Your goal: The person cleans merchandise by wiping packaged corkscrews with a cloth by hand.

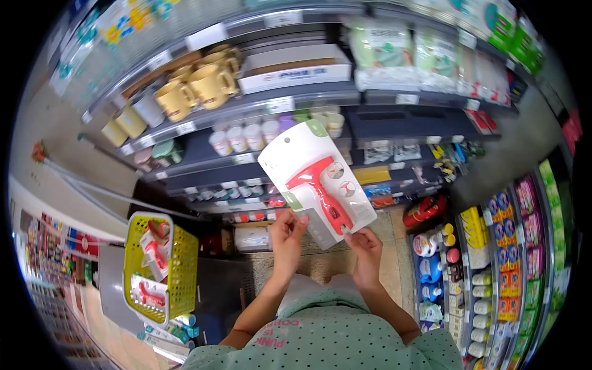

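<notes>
Both of my hands hold a white blister-card pack [296, 151] with a red T-shaped hand tool inside; its exact kind is not clear. The card is tilted, with its top leaning left and two small round pictures beside the tool. My left hand [287, 237] pinches the lower left edge, near a clear plastic part. At the bottom right corner, my right hand [365, 246] has its fingers closed on the card. To the left stands a yellow-green basket [184, 271] holding red-and-white packs [151, 293] of similar look.
Shelves ahead carry yellow mugs [209, 85], a white open box [296, 71], white cups [243, 137] and bagged goods [382, 55]. Bottles [430, 269] and colourful packs [509, 259] fill racks on the right. A red rounded object [425, 211] sits low near the shelf corner.
</notes>
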Demonstrator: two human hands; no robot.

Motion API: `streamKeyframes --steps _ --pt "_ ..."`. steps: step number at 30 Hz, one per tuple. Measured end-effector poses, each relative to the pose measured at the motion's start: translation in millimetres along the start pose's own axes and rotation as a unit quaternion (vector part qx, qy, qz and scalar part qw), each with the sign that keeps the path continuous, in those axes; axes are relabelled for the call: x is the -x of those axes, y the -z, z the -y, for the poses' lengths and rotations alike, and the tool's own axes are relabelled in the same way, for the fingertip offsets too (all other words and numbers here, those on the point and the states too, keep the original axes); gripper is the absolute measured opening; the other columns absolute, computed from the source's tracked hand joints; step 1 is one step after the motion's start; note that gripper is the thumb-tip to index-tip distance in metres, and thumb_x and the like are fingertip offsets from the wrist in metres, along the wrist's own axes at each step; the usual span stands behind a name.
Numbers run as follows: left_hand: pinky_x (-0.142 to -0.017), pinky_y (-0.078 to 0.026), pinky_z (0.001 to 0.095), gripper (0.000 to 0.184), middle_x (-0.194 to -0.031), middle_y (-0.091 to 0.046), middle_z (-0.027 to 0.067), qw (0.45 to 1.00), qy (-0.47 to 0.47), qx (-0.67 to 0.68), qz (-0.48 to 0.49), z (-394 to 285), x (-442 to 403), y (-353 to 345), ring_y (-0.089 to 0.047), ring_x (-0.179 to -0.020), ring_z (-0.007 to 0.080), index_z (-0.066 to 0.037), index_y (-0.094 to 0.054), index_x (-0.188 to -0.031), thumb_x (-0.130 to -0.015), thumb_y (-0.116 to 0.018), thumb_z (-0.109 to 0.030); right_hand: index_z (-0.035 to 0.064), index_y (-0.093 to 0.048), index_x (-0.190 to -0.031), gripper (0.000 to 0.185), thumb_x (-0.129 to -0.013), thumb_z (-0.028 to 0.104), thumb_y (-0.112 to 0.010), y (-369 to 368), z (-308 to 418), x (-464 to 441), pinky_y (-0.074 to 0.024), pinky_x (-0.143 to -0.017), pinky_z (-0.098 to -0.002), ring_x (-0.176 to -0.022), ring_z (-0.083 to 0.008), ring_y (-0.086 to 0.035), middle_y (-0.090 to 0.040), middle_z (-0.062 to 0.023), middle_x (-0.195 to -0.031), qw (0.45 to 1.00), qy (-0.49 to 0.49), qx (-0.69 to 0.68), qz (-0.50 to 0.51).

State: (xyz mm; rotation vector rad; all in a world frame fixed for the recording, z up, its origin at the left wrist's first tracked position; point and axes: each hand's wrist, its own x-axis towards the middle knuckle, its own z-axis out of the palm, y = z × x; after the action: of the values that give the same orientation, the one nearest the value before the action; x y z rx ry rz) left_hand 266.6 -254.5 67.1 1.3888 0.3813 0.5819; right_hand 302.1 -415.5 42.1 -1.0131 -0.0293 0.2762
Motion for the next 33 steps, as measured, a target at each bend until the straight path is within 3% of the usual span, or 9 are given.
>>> streamKeyframes --steps 3,8,11,12,15,16,19,24,33 --pt "-0.059 -0.026 0.0224 0.018 -0.069 -0.04 -0.0082 0.999 0.006 0.001 0.051 10.4 5.0 -42.2 -0.033 -0.066 0.0031 -0.003 -0.057 -0.082 -0.096 -0.065 -0.009 0.0007 -0.066 -0.097 0.012 -0.087 -0.004 -0.069 42.6 15.5 2.6 -0.0447 -0.085 -0.0245 -0.088 -0.0098 -0.064 -0.071 -0.0051 -0.093 0.999 0.028 -0.012 -0.044" --pt "-0.065 -0.034 0.0206 0.009 -0.075 -0.054 -0.0052 0.984 0.024 -0.017 0.177 19.1 10.8 -110.0 -0.046 -0.071 0.0032 -0.004 -0.063 -0.1 -0.093 -0.067 -0.009 0.001 -0.066 -0.097 0.014 -0.085 -0.004 -0.07 88.4 51.3 8.0 -0.0445 -0.084 -0.0239 -0.086 -0.0095 -0.064 -0.072 -0.0066 -0.093 0.985 0.068 -0.024 -0.155" --pt "-0.067 -0.037 0.0214 0.017 -0.082 -0.061 -0.0038 0.963 0.019 -0.017 0.268 25.7 14.4 -143.2 -0.052 -0.077 0.004 -0.004 -0.062 -0.106 -0.091 -0.069 -0.007 0.0013 -0.066 -0.096 0.012 -0.086 -0.004 -0.069 109.3 63.0 9.6 -0.0445 -0.082 -0.0223 -0.084 -0.0079 -0.063 -0.072 -0.0051 -0.09 0.972 0.1 -0.05 -0.207" --pt "-0.069 -0.039 0.0226 0.03 -0.09 -0.066 -0.0022 0.949 0.018 -0.033 0.313 31.5 12.9 -148.4 -0.056 -0.08 0.0058 -0.004 -0.058 -0.117 -0.089 -0.069 -0.004 0.0014 -0.066 -0.094 0.01 -0.087 -0.004 -0.069 115.1 65.2 9.1 -0.0447 -0.08 -0.0208 -0.082 -0.0066 -0.062 -0.071 -0.0034 -0.088 0.967 0.11 -0.052 -0.224" --pt "-0.072 -0.04 0.0223 0.039 -0.094 -0.068 -0.0008 0.934 0.038 -0.003 0.356 43.4 13.3 -171.3 -0.057 -0.082 0.006 -0.005 -0.053 -0.125 -0.09 -0.068 -0.001 0.0014 -0.066 -0.093 0.009 -0.088 -0.005 -0.068 128.9 63.2 3.1 -0.0454 -0.078 -0.0198 -0.08 -0.0058 -0.062 -0.071 -0.0025 -0.086 0.953 0.133 -0.065 -0.264" --pt "-0.077 -0.043 0.023 0.045 -0.1 -0.069 0.0023 0.925 0.089 0.033 0.368 43.6 11.2 -177.6 -0.059 -0.087 0.0073 -0.005 -0.047 -0.131 -0.091 -0.066 0.002 0.0013 -0.066 -0.094 0.009 -0.088 -0.005 -0.068 132.2 60.9 -1.8 -0.0457 -0.078 -0.02 -0.08 -0.0061 -0.062 -0.071 -0.0029 -0.086 0.949 0.14 -0.069 -0.275" --pt "-0.082 -0.045 0.0242 0.045 -0.104 -0.069 0.0053 0.909 0.133 0.067 0.389 52.1 -8.4 -198.8 -0.06 -0.092 0.0086 -0.005 -0.046 -0.132 -0.092 -0.064 0.002 0.0014 -0.067 -0.102 0.015 -0.088 -0.001 -0.069 135.9 56.3 -18.7 -0.0444 -0.085 -0.0239 -0.085 -0.0084 -0.064 -0.073 -0.0047 -0.092 0.936 0.149 -0.087 -0.307" --pt "-0.088 -0.047 0.0266 0.042 -0.109 -0.069 0.008 0.884 0.183 0.1 0.419 69.9 -52.0 -242.9 -0.061 -0.101 0.0123 -0.005 -0.046 -0.129 -0.091 -0.062 0.004 -0.0014 -0.066 -0.11 0.022 -0.089 -0.004 -0.067 135.1 59.8 -60.5 -0.0458 -0.084 -0.0218 -0.087 -0.0068 -0.063 -0.072 -0.0036 -0.09 0.922 0.162 -0.097 -0.337" --pt "-0.077 -0.046 0.0215 0.036 -0.107 -0.069 0.0075 0.844 0.21 0.117 0.479 116.4 -101.4 -322.9 -0.062 -0.091 0.0082 -0.006 -0.049 -0.123 -0.091 -0.065 0.0 0.0 -0.066 -0.107 0.017 -0.091 -0.002 -0.067 146.4 69.3 -134.2 -0.0423 -0.073 -0.0194 -0.078 -0.0032 -0.058 -0.069 0.0015 -0.084 0.87 0.224 -0.087 -0.429"
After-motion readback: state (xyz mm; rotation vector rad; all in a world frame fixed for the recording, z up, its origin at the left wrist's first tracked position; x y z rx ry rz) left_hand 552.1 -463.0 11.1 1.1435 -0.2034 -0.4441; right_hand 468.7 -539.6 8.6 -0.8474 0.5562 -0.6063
